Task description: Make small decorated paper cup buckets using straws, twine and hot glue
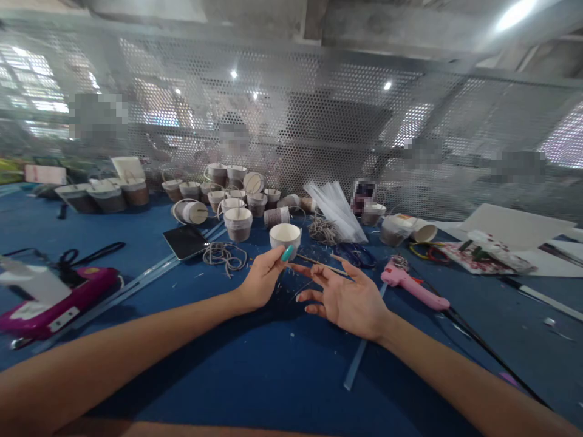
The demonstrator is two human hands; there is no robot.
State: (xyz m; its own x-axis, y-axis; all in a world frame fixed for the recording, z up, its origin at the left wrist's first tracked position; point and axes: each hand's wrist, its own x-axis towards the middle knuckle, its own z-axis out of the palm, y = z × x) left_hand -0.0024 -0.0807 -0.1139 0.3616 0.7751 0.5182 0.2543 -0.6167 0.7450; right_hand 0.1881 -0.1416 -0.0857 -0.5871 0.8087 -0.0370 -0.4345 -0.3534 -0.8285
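Observation:
My left hand [263,279] is held over the blue table [273,376], its fingers curled with the thumb and forefinger pinched near a thin stick [321,263]; whether it grips the stick I cannot make out. My right hand [348,297] hovers just right of it, palm up, fingers spread and empty. A white paper cup [285,237] stands upright just beyond both hands. A tangle of brown cord [224,254] lies left of the cup.
Several twine-wrapped cups [237,206] crowd the back. A pink glue gun [410,284] lies at right, a magenta one [54,297] at left. A dark phone [184,241], glue sticks [334,209], scissors [355,255] and a perforated metal screen [319,121] are there too.

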